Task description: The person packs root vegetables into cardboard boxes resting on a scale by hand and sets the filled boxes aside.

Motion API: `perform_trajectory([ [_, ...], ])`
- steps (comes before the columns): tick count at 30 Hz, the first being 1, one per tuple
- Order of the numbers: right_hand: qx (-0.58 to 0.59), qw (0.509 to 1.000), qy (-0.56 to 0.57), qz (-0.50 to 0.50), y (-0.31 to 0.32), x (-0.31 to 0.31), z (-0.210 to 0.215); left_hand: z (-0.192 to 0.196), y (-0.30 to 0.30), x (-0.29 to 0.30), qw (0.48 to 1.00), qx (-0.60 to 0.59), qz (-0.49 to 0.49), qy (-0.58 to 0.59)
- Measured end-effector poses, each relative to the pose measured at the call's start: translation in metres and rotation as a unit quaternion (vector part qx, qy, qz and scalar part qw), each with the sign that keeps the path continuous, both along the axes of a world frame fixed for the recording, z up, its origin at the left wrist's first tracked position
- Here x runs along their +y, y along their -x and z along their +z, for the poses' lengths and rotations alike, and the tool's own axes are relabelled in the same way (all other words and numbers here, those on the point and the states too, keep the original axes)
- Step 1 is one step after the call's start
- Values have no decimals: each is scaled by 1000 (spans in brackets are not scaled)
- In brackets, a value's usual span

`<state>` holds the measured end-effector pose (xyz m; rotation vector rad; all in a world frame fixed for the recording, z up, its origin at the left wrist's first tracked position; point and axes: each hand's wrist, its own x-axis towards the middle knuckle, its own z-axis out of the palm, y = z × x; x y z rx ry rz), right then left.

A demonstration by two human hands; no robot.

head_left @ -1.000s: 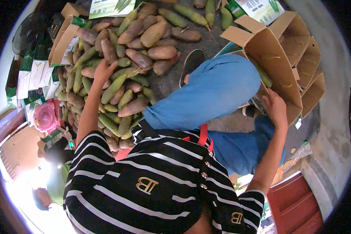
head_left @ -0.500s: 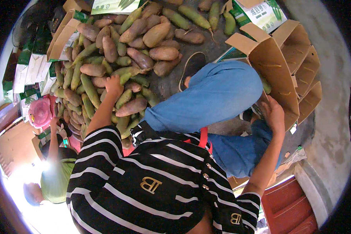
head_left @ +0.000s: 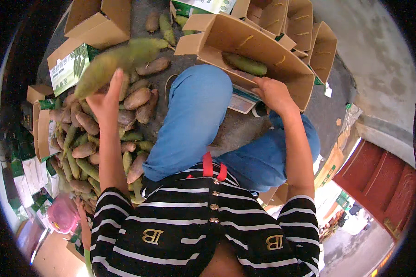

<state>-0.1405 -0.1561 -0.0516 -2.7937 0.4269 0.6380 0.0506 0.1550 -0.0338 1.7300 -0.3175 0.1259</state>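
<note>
My left hand (head_left: 105, 99) is raised over the pile, fingers and thumb around a large green cucumber-like vegetable (head_left: 125, 57) that is blurred by motion. Beside my right knee stands an open cardboard carton (head_left: 289, 71), tilted toward me. My right hand (head_left: 275, 94) grips its near edge, the fingers partly hidden by the wall. Inside the carton lies another green vegetable (head_left: 245, 63), with a brownish one partly showing below it. Under and around my left forearm spreads the heap of green and russet-brown vegetables (head_left: 85, 150).
More open cartons (head_left: 305, 32) with rope handles stand behind the one I hold. An open carton (head_left: 97, 23) and a white-and-green carton (head_left: 71, 69) are at the far left. A person's arm (head_left: 84, 221) reaches in near a pink basin (head_left: 63, 213). A red door (head_left: 379, 180) is at the right.
My left hand has come up out of the heap with a green vegetable in it and moved away from me. My view has turned right, toward the carton. My right hand stays at the carton.
</note>
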Motion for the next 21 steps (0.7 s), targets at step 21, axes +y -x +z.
perform_trajectory([
  [21,-52,999,-6,13,7,0,-7,12,43,-43,961,127,-225,-97],
])
